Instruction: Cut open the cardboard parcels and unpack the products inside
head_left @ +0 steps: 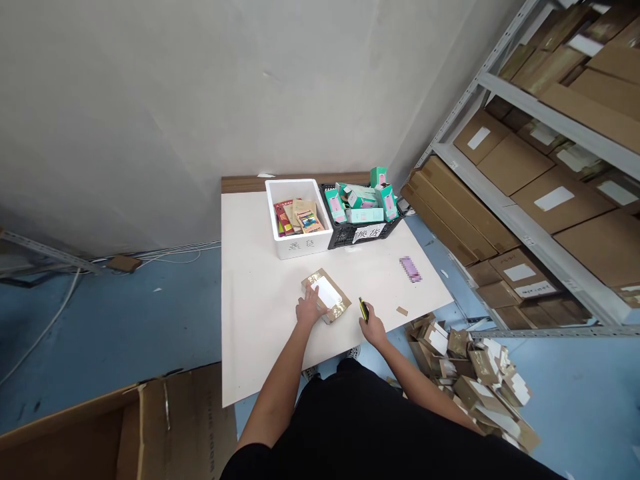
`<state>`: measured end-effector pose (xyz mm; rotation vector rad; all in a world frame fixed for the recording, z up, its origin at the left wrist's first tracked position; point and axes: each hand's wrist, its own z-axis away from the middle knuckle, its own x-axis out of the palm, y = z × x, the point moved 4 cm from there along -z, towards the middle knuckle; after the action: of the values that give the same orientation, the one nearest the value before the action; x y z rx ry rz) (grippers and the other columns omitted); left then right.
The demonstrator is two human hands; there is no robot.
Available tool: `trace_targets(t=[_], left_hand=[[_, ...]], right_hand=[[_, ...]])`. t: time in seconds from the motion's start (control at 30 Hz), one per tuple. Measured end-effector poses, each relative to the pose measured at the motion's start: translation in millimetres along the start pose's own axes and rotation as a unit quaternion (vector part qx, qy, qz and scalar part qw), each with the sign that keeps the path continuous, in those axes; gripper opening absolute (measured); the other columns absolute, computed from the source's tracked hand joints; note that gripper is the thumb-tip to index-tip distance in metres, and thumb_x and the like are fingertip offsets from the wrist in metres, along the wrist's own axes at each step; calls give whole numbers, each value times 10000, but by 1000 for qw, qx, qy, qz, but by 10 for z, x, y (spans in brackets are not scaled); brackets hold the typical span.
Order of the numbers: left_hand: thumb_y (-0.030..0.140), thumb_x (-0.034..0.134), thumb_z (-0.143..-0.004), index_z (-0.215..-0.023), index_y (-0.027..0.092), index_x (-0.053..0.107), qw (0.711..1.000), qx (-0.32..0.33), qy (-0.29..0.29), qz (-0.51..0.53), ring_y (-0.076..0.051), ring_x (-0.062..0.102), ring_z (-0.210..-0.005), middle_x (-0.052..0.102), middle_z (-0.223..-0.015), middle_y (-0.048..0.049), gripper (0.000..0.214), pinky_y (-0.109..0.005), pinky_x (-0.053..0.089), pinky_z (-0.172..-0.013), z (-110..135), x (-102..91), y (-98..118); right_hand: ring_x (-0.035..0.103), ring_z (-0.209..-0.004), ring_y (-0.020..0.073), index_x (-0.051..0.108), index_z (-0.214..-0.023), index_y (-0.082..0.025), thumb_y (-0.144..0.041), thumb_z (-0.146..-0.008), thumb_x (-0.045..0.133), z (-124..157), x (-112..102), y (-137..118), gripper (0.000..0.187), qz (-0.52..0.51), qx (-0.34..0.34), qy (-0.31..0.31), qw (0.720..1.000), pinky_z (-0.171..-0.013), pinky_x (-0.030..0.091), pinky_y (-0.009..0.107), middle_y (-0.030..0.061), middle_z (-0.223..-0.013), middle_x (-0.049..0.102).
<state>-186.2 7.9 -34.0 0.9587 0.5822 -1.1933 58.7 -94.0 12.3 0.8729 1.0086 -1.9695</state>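
A small cardboard box (342,308) with a white label and shiny tape lies on the white table (250,320). Resting on its left side, my left hand (309,308) has its fingers spread over the label's edge. To the right of the box, my right hand (373,327) is closed around a yellow and black utility knife (364,309), which points away from me. The knife is apart from the box. Whether its blade is out is too small to tell.
Behind the box stand a white foam bin (300,249) of packets and a black crate (345,236) of green boxes. A blurred purple item (411,269) and a cardboard scrap (402,311) lie at right. Discarded boxes (480,387) pile beside the table; loaded shelves (530,227) stand beyond.
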Motion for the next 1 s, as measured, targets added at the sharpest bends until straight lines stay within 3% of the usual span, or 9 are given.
trace_targets(t=[0.2,0.37,0.47,0.57,0.63,0.73,0.8,0.9,1.0], left_hand=[[671,553,-930,-1706,190,231,998,-36,39,-27,-419,477,-1411,162,-1774,-205,968,-493,502,-1067,206,195,267],[699,505,-959,-1702,107,219,997,-35,32,-63,-420,512,-1373,171,-1749,-278,992,-480,514,-1045,506,444,314],[687,511,-968,-1692,111,262,995,-41,26,-83,-433,501,-1390,279,-1705,-296,958,-483,513,-1037,591,490,301],[595,538,-986,-1656,140,367,995,-26,27,-94,-442,470,-1427,469,-1593,-276,828,-518,485,-1075,530,371,289],[522,561,-987,-1650,200,395,995,12,29,-98,-435,425,-1475,514,-1576,-228,755,-551,444,-1131,424,233,274],[482,604,-971,-1679,340,325,989,106,4,-107,-389,252,-1603,357,-1729,-95,774,-568,319,-1249,237,88,240],[504,607,-970,-1684,420,274,984,145,-17,-105,-352,147,-1647,243,-1782,-7,792,-563,231,-1300,129,76,214],[548,547,-995,-1690,452,221,988,129,-1,-88,-331,110,-1659,204,-1790,23,773,-564,202,-1315,21,143,216],[538,483,-1029,-1706,393,206,992,86,46,-85,-342,107,-1658,193,-1791,-21,745,-581,195,-1316,-1,240,284]], right_hand=[[688,-1263,321,146,-1677,-155,-569,-1027,536,-521,240,-256,864,-67,69,0,995,-985,525,378,199,-1398,678],[713,-1209,293,195,-1658,-192,-540,-974,648,-898,230,-456,891,-64,89,1,994,-916,544,344,172,-1319,725],[721,-1176,297,300,-1617,-226,-528,-898,756,-1037,164,-494,903,-51,77,0,996,-885,549,339,162,-1302,729],[735,-1111,281,419,-1528,-218,-563,-851,802,-1109,122,-469,851,-95,52,-7,994,-837,560,316,147,-1254,737],[758,-951,241,479,-1439,-200,-601,-933,689,-1108,120,-385,679,-185,54,-11,981,-738,565,287,124,-1136,759],[720,-689,189,527,-1249,-177,-616,-1053,432,-1024,163,-151,490,-352,100,-17,930,-593,544,256,90,-914,749],[711,-648,179,519,-1111,-197,-602,-1070,382,-935,187,8,429,-424,107,-16,899,-586,551,247,72,-842,729],[732,-674,180,475,-1016,-233,-508,-1063,468,-811,212,170,280,-475,87,-36,875,-640,581,256,41,-811,721],[698,-604,171,480,-989,-237,-459,-1056,504,-760,230,236,233,-464,103,-77,876,-611,572,257,3,-713,684]])
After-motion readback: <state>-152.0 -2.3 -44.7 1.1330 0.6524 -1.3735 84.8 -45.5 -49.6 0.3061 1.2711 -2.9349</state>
